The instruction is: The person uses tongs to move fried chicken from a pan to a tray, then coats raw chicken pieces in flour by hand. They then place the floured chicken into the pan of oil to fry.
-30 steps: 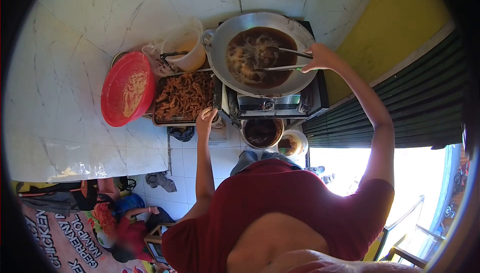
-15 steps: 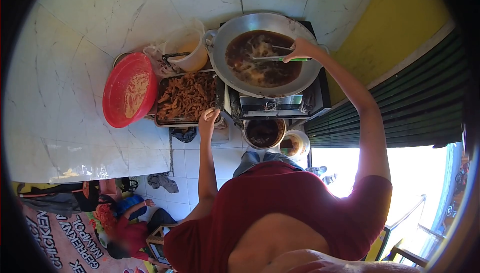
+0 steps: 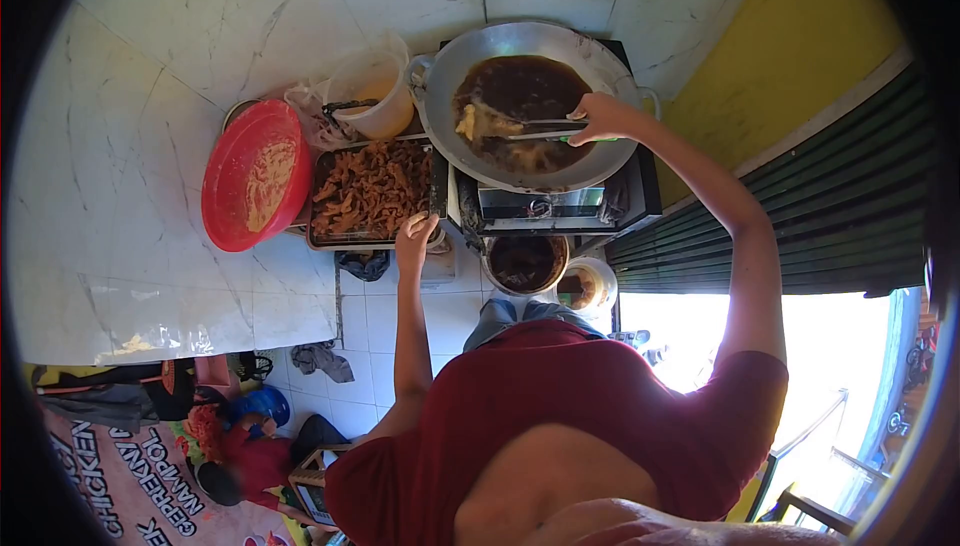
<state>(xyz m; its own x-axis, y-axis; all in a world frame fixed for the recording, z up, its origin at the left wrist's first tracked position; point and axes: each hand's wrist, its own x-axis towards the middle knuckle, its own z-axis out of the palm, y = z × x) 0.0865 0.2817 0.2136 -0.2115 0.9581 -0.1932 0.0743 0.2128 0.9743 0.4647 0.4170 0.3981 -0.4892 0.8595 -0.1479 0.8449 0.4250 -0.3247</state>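
Note:
My right hand (image 3: 603, 118) is closed around metal tongs (image 3: 545, 133) with green on the handle, over the right side of a large wok (image 3: 440, 116). The tongs reach left into dark, bubbling oil (image 3: 530, 81). At their tips is a pale, battered piece of food (image 3: 468, 124), with foam around it. My left hand (image 3: 414, 236) is down at the front right corner of a metal tray (image 3: 345, 244), fingers curled together; what they pinch is hidden. Brown fried pieces (image 3: 370, 189) are heaped in that tray.
The wok sits on a stove (image 3: 540, 208). A red basin (image 3: 222, 211) with floury residue and a white bucket (image 3: 395, 111) stand left. Below the stove are a dark-filled pot (image 3: 560, 276) and a white pail (image 3: 603, 291). Another person (image 3: 260, 461) is at lower left.
My right hand has moved slightly down in view with the tongs, whose tips now lie further left at the pale piece. The bubbling has shifted lower. My left hand stays at the tray corner.

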